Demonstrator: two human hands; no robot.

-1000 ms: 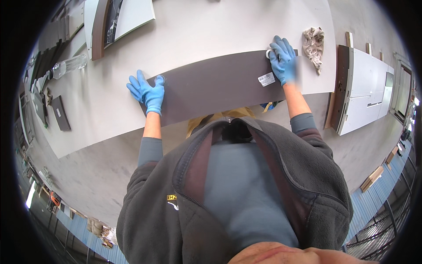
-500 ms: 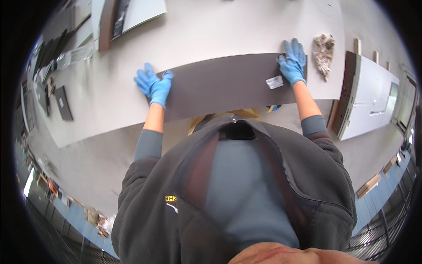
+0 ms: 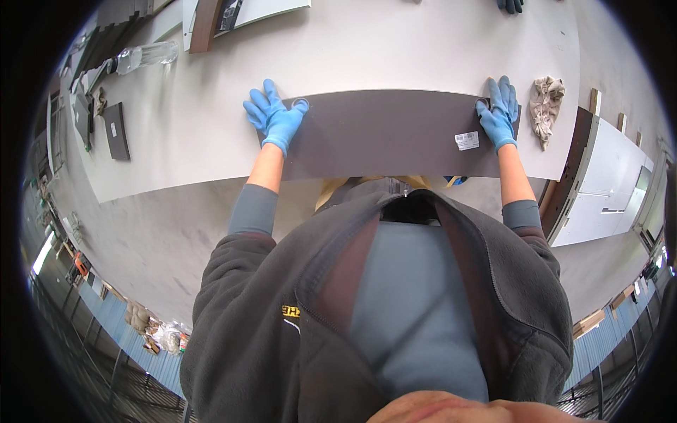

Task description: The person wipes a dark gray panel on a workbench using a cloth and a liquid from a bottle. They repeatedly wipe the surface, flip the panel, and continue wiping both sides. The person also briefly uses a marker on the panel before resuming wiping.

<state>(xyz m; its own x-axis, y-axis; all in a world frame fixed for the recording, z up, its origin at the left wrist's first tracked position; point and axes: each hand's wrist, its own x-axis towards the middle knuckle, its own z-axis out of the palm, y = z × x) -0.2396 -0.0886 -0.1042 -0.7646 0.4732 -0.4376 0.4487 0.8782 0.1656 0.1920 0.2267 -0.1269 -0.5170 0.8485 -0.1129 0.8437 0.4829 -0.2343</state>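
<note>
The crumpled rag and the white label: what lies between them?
In the head view, the blue-gloved right hand, the end of the dark board and a strip of table lie there.

Crumpled beige cloth at right on a pale surface, clear plastic bottle on its side at left — small dark board nearby, brown strip beside a white sheet, white panels beyond the surface's right end

Blue meeting brown

The left glove and right glove are showing light blue. The board is showing dark brown, its label white with black marks. The table is looking pale grey, the rag mottled beige, the jacket charcoal.
</note>
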